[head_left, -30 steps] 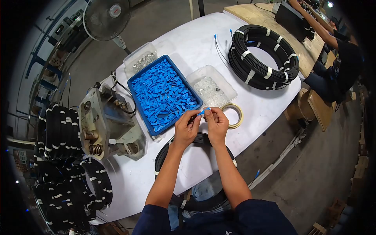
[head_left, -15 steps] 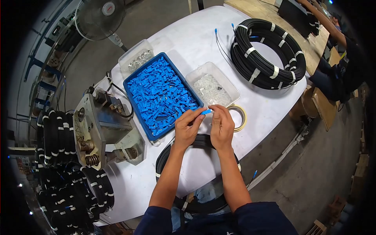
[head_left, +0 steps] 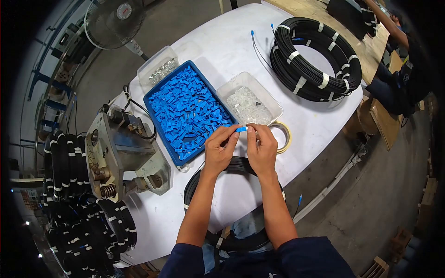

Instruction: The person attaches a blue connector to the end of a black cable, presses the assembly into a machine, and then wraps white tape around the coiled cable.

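Just beside the blue tray [head_left: 185,109], left hand [head_left: 220,150] and right hand [head_left: 262,150] still pinch one small blue connector [head_left: 241,129] between their fingertips, barely shifted.

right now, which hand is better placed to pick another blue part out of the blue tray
Probably left. The left hand sits right beside the blue tray, while the right hand is farther off, by the tape roll. Both pinch a small blue part, so one must let go.
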Tool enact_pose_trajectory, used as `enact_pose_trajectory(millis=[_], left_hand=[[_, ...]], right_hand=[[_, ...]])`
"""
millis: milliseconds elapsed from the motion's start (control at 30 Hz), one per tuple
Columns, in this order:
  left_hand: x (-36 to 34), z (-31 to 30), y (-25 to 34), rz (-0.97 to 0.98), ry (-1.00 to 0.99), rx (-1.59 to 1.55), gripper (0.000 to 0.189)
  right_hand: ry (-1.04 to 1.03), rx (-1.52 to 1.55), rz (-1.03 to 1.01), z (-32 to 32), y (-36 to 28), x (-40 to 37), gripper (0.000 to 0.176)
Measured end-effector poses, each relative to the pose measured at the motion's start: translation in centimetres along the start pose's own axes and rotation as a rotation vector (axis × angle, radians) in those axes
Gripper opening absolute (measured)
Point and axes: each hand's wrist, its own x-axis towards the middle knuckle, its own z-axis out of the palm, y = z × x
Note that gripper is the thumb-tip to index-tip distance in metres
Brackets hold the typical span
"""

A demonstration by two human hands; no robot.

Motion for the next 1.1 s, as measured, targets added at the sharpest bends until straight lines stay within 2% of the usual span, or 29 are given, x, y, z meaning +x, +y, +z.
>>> enact_pose_trajectory(millis=[33,100,167,267,433,500,533,567,633,733,833,1100], left_hand=[[-0.1,-0.1,0.1,-0.001,-0.004,0.000,0.018],[0.1,-0.3,0.7,-0.176,-0.051,0.072,0.019],[0.2,-0.1,0.3,-0.152,-0.037,0.085,0.019],[0.2,0.2,-0.4,-0.086,0.007,0.099,0.018],[-0.1,0.3,-0.7,-0.042,0.046,0.070,0.018],[-0.2,0.4,-0.8,-0.003,0.036,0.082,0.018],[-0.3,0.4,-0.8,0.002,0.036,0.080,0.018],[-0.2,0.3,-0.8,-0.015,0.038,0.085,0.018],[-0.2,0.4,-0.8,-0.032,0.039,0.091,0.018],[-0.1,0.2,-0.8,-0.046,0.047,0.095,0.018],[-0.2,0.0,-0.3,-0.072,0.044,0.078,0.019],[-0.6,-0.2,-0.1,-0.076,0.103,-0.022,0.018]], right_hand=[[-0.008,0.001,0.018,-0.1,-0.1,0.0,0.014],[-0.021,-0.016,0.035,-0.3,0.0,0.0,0.013],[-0.035,-0.035,0.046,-0.9,-0.1,0.2,0.013],[-0.047,-0.164,-0.095,-2.2,-0.4,1.4,0.014],[-0.092,-0.333,-0.193,-2.6,-0.5,5.2,0.012],[-0.406,-0.515,-0.153,-1.9,1.5,6.9,0.010],[-0.466,-0.642,-0.114,-1.6,1.7,7.4,0.012],[-0.460,-0.644,-0.117,-1.2,1.5,7.9,0.012],[-0.638,-0.841,0.045,-0.5,1.4,8.7,0.017],[-0.685,-0.918,0.050,0.7,2.4,9.1,0.022],[-0.692,-0.945,0.060,1.3,2.4,9.2,0.018],[-0.822,-0.953,0.095,0.9,0.6,9.6,0.021]])
